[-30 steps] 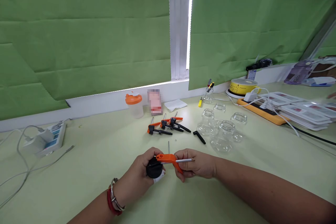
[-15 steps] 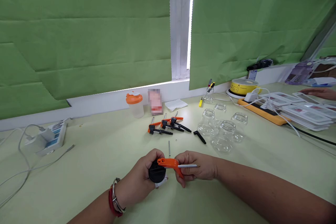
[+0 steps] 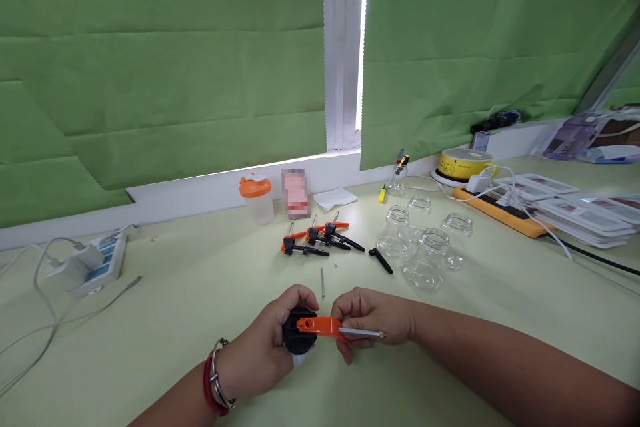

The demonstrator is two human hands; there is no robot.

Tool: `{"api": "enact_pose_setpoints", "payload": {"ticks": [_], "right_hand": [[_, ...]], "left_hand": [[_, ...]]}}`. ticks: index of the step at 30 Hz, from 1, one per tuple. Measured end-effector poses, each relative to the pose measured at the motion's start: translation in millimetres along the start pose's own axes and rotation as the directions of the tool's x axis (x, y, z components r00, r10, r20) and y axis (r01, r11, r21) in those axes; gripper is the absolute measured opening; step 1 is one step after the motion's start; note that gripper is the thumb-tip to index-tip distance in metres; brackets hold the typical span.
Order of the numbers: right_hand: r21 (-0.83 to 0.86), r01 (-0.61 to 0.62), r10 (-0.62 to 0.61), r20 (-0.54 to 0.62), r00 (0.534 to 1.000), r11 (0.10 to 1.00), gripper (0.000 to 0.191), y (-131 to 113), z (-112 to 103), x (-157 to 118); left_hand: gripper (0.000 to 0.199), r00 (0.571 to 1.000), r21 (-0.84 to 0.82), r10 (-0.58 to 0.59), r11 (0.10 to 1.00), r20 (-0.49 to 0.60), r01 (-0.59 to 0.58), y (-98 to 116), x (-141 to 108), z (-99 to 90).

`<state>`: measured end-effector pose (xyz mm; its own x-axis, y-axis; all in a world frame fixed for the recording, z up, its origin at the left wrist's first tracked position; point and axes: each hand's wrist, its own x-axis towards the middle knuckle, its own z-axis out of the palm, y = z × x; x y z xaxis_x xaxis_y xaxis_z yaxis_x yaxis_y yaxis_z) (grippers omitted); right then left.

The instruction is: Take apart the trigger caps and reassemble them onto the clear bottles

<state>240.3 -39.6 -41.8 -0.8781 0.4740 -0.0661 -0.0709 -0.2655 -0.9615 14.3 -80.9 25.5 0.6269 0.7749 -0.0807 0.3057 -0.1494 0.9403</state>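
Note:
My left hand is closed around a black round cap, with a bit of white showing beneath it. In my right hand is an orange plastic lever, its holed end lying over the cap. A thin metal rod sticks out to the right from under my right fingers; whether it is joined to the lever I cannot tell. Just beyond my hands a loose metal pin lies on the table, near a tiny ring. Farther back are several orange-and-black lever assemblies and a black L-shaped piece.
Several clear jars stand to the right. Behind them a small jar holds screwdrivers. An orange-lidded cup is at the back. Power strips with cables lie left and right, with stacked white panels beyond.
The orange lever's holed end has come lower over the cap, and the lever has turned in my right hand. The other person's hand at far right has left the view.

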Motion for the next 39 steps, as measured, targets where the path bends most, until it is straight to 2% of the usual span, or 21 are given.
{"api": "enact_pose_setpoints", "payload": {"ticks": [5,11,13,16,19,20,22,24,25,26,28,30,33,36,39], "right_hand": [[-0.034,-0.046,0.046,-0.003,0.999,0.998,0.035,-6.6,2.7,-2.9],[-0.094,-0.081,0.081,-0.001,0.997,0.992,0.035,-10.6,6.2,-3.7],[-0.107,-0.078,0.079,0.005,0.997,0.991,0.035,-10.3,6.0,-3.5],[-0.134,-0.074,0.077,0.01,0.997,0.988,0.036,-10.5,6.2,-3.2],[-0.176,-0.061,0.058,-0.018,0.998,0.983,0.039,-11.7,6.8,-1.7],[-0.207,-0.043,0.031,-0.06,0.998,0.978,0.042,-12.1,6.7,-0.9],[-0.327,-0.005,-0.07,-0.218,0.973,0.945,0.048,-12.9,5.6,0.9],[-0.535,0.01,-0.236,-0.356,0.904,0.845,0.046,-13.3,3.2,2.6],[-0.653,0.004,-0.324,-0.37,0.871,0.757,0.04,-13.1,1.7,3.4],[-0.76,-0.009,-0.392,-0.345,0.853,0.65,0.034,-12.6,0.2,4.1],[-0.911,-0.032,-0.436,-0.227,0.871,0.41,0.03,-10.4,-1.9,5.3],[-0.978,-0.041,-0.376,-0.116,0.919,0.203,0.038,-7.5,-2.0,6.4],[-1.0,0.025,-0.275,0.026,0.961,-0.01,0.048,-5.8,3.0,6.7],[-0.978,0.137,-0.208,0.169,0.964,-0.161,0.038,-9.4,13.5,4.7],[-0.926,0.232,-0.164,0.289,0.943,-0.298,0.025,-14.4,27.4,1.3]], "left_hand": [[0.048,0.991,-0.042,-0.062,0.997,0.117,0.067,-8.7,-4.6,0.8],[0.067,0.982,-0.122,0.03,0.993,0.187,-0.007,-2.2,-6.7,-3.1],[0.063,0.981,-0.18,0.017,0.984,0.196,0.019,2.9,-5.6,-3.8],[0.048,0.988,-0.196,-0.014,0.98,0.154,0.044,5.8,-4.1,-3.7],[0.042,0.997,-0.201,-0.012,0.979,0.075,0.027,1.3,-3.6,-4.5],[0.04,1.0,-0.217,-0.006,0.976,0.031,0.012,-1.0,-3.3,-5.1],[0.037,0.997,-0.28,0.009,0.96,-0.077,-0.03,-4.8,-2.2,-6.5],[0.033,0.984,-0.377,0.005,0.923,-0.18,-0.074,-6.7,-0.3,-8.1],[0.031,0.975,-0.427,-0.005,0.899,-0.224,-0.094,-6.8,0.8,-8.8],[0.029,0.966,-0.471,-0.018,0.875,-0.259,-0.109,-6.6,1.9,-9.6],[0.027,0.951,-0.531,-0.046,0.837,-0.307,-0.131,-5.8,3.7,-10.8],[0.027,0.942,-0.558,-0.063,0.818,-0.33,-0.141,-5.2,4.8,-11.5],[0.026,0.935,-0.575,-0.074,0.804,-0.347,-0.15,-4.9,5.6,-10.8],[0.025,0.931,-0.591,-0.075,0.79,-0.358,-0.164,-5.0,5.8,-8.1],[0.025,0.93,-0.603,-0.093,0.783,-0.357,-0.153,-6.6,6.3,-4.5]]}}
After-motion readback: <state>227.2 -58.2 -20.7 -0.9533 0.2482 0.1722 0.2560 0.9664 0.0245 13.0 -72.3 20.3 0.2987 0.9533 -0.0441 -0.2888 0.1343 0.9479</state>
